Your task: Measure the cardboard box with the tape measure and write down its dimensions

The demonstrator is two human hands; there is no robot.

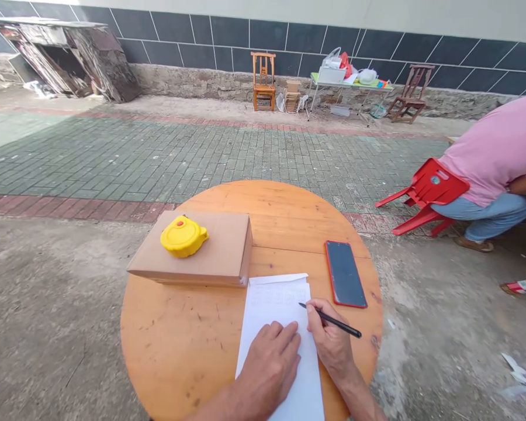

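Observation:
My right hand [331, 342] grips a black pen [337, 323], its tip at the upper right part of a white sheet of paper [263, 318]. Faint writing shows near the top of the sheet, too small to read. My left hand [272, 365] lies flat over the paper's lower middle, fingers stretched out, covering part of it. Beyond the paper to the left sits a closed cardboard box [219, 245]. On its lid rests a yellow tape measure [183, 235] with a red button. A phone with a red edge [346, 275] lies right of the paper, dark screen up.
Everything stands on a round wooden table [179, 345]. A person in a pink shirt [499, 146] sits at the right on a red plastic chair [436, 184]. By the far wall are a wooden chair [263, 82] and a folding table [355, 85] with bags.

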